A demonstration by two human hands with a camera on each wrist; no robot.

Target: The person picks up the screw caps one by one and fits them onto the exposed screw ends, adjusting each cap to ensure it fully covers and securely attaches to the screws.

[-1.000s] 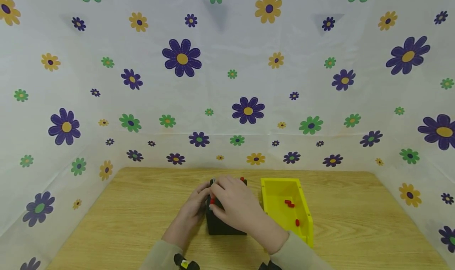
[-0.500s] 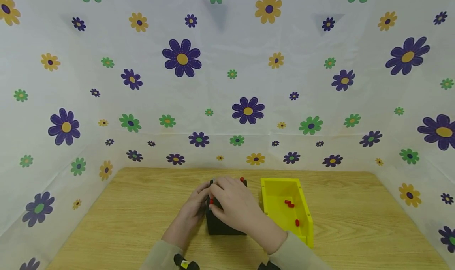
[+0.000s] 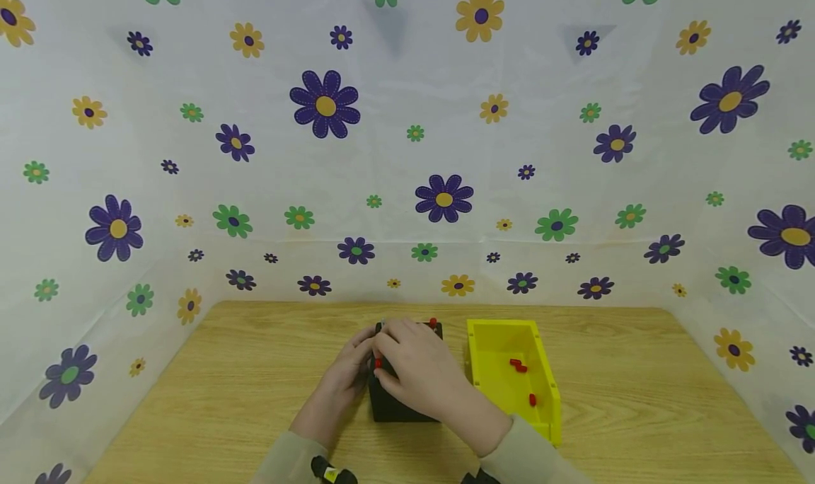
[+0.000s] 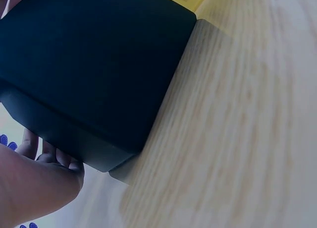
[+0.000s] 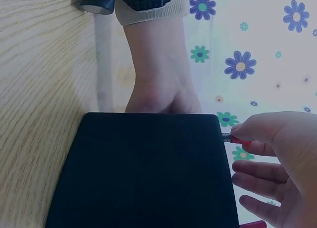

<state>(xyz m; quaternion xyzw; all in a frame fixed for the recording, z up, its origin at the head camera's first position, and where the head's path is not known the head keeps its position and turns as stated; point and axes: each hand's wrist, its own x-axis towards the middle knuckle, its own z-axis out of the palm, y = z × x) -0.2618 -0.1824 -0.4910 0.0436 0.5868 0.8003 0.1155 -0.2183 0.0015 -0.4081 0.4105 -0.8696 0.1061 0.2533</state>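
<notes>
Red cap [image 3: 378, 364] pinched at a threaded stud [image 5: 226, 138] on the left of a black box [image 3: 404, 407].
From my remote seat most of the box's top is hidden under the right hand [image 3: 420, 367]; the left hand [image 3: 347, 364] lies against the left wall, fingertips out of sight, so I cannot tell how far they curl; my right wrist view shows the right thumb and index finger pinching the cap, and its lower edge cuts off another red piece [image 5: 255, 224]; against a second ago, right hand and cap have shifted only slightly, and the three loose caps [image 3: 521, 369] lie unchanged in the yellow bin [image 3: 499, 374]; the pinched cap's long axis follows the stud, standing up from the box's top.
</notes>
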